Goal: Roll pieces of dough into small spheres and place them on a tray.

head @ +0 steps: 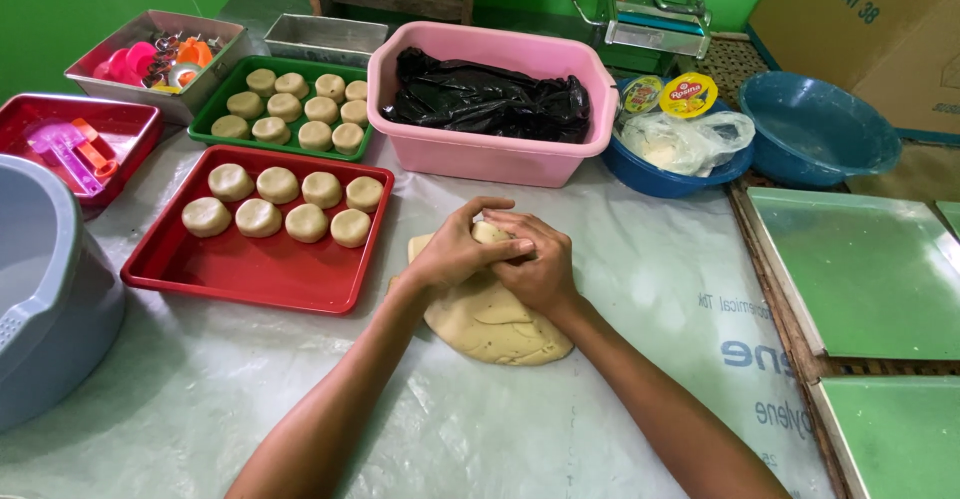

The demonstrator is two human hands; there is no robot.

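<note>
Both hands met over the dough: my left hand [458, 251] was curled with its fingers folded over a small lump of dough [488, 231], and my right hand [538, 267] was cupped against it from the other side, the two pressed together around that lump. Under them lay the big slab of dough [490, 324], flat on the plastic sheet [300, 399] covering the table, and the wrists rested on its top edge. Just left of the slab sat a red tray [250, 279] with eight round dough pucks [258, 218] in two rows. Behind it I saw a green tray [215, 124] with more pucks. A pink tub [480, 159] holding a black bag [480, 99] stood just beyond the hands, and a blue bowl [820, 129] well off to the right.
</note>
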